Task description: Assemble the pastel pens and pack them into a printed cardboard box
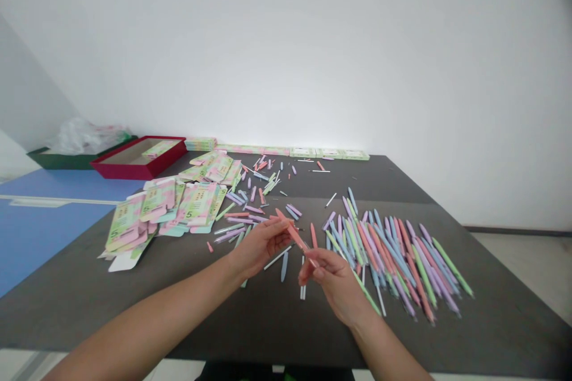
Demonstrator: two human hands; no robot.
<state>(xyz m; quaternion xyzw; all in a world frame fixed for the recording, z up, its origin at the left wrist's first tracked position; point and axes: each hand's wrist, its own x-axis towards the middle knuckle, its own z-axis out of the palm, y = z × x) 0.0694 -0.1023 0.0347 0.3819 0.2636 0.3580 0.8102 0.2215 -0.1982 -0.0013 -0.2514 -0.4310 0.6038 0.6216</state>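
Note:
Both of my hands hold one coral pen (298,237) above the near middle of the dark table (214,309). My left hand (263,244) pinches it toward its pointed upper end. My right hand (333,280) is closed round its lower, clearer end. Under and between the hands lie a blue pen part (285,266) and thin white refills (302,286). Just right of my right hand spreads a heap of pastel pens (393,250) in green, blue, purple and coral. Loose caps and barrels (236,232) are scattered beyond my left hand.
Flat printed cartons (199,202) are piled at the left. Behind them stand a red box lid (134,169) and a green tray (67,159) with a clear plastic bag (87,136). Small boxes (328,153) line the far edge by the white wall (286,59).

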